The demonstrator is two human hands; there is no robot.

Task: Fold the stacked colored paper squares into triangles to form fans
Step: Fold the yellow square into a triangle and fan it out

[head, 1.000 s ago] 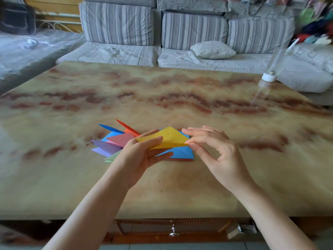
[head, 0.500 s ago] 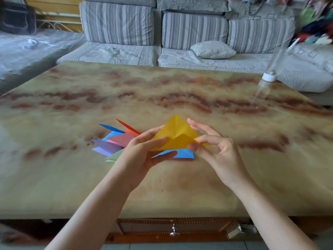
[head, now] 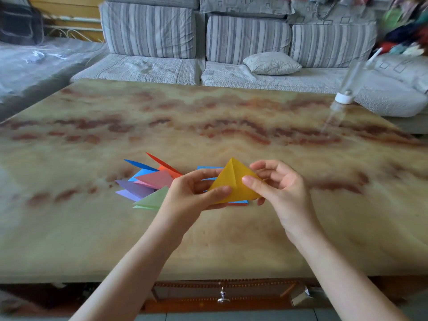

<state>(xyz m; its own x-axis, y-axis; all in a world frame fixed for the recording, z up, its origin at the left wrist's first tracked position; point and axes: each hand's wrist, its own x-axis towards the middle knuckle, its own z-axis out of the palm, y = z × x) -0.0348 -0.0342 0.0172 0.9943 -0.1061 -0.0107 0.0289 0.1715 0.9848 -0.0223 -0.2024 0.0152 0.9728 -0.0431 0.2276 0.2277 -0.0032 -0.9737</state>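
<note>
So the yellow sheet (head: 234, 181) is up off the table (head: 208, 117), pinched between both your hands and partly folded. It has a point at the top, and a crease runs down the middle from that point, so the two halves slope away like a little tent.

Your left hand (head: 190, 195) grips its lower left corner, with the thumb flat on the near face and the fingers curled round behind. Your right hand (head: 282, 188) has the right side, thumb on the front and the other fingers bent loosely behind the paper. I can't tell how many of them actually touch it.

Right under and behind the yellow sheet is the stack of squares (head: 238, 202). It lies flat on the table with blue on top and a red edge peeking out at the bottom, and your hands cover most of it.

Just left of the yellow sheet are the folded triangles (head: 150, 181), spread out with their tips pointing away from it: green nearest you, then purple, pink, blue and red-orange at the back.

Well off to the right and farther back from the yellow sheet, a blurry clear bottle (head: 342, 98) with a white cap stands near the table's far edge. Beyond that is a striped grey sofa (head: 150, 42) with a small pillow (head: 271, 63) on it.
</note>
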